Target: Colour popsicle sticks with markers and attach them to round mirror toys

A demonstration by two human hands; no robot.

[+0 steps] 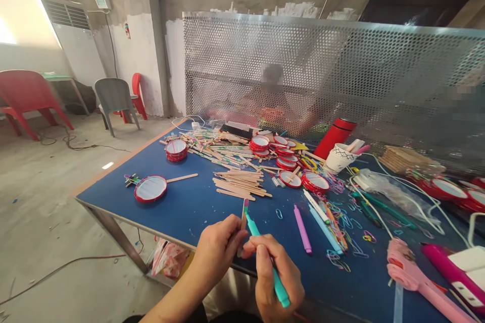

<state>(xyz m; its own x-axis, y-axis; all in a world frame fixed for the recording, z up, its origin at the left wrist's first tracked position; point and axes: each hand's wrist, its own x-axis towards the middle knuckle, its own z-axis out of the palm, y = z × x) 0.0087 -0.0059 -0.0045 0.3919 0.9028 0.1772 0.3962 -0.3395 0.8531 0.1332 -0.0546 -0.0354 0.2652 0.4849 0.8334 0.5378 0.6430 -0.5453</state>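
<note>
My left hand [221,244] pinches a flat wooden craft stick [243,219] upright near the table's front edge. Purple and green colour marks the stick's top end. In my right hand [278,275] is a teal marker [253,225], its tip touching or very close to the coloured end. Beyond my hands lies a heap of plain craft sticks [240,182]. A purple marker [302,228] and a blue marker [325,229] rest to the right. On the left lies a small red-rimmed drum [150,189] with a stick handle.
Stacked red drums [260,144], a red flask [335,137] and a paper cup [339,159] with pens stand at the back of the blue table [182,217]. A pink glue gun [413,272], cables and paper clips lie right. A perforated metal screen [227,65] borders the far side.
</note>
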